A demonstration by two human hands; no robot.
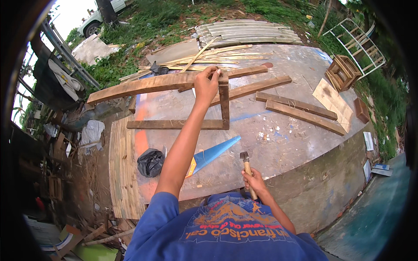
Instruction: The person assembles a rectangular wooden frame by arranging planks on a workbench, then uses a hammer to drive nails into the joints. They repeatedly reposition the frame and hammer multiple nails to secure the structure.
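My right hand [257,182] grips a hammer [247,167] by its wooden handle, the metal head pointing up and away from me. Stretched out over the work surface, my left hand [206,87] is closed in a pinch at the corner of a wooden frame [224,104]. Whatever small thing its fingertips hold there is too small to make out. The frame's long upper beam [143,85] runs off to the left, and a lower bar [174,125] joins the short post. Nearer to me, a handsaw [215,153] with a blue blade and yellow handle lies flat.
A black plastic bag [150,162] sits left of the saw. Several loose timbers [305,116] lie to the right on the stained worktop [296,143]. Thin wood strips [124,174] line the left edge; corrugated sheets [248,32] are stacked at the back. A wooden stool [343,71] stands far right.
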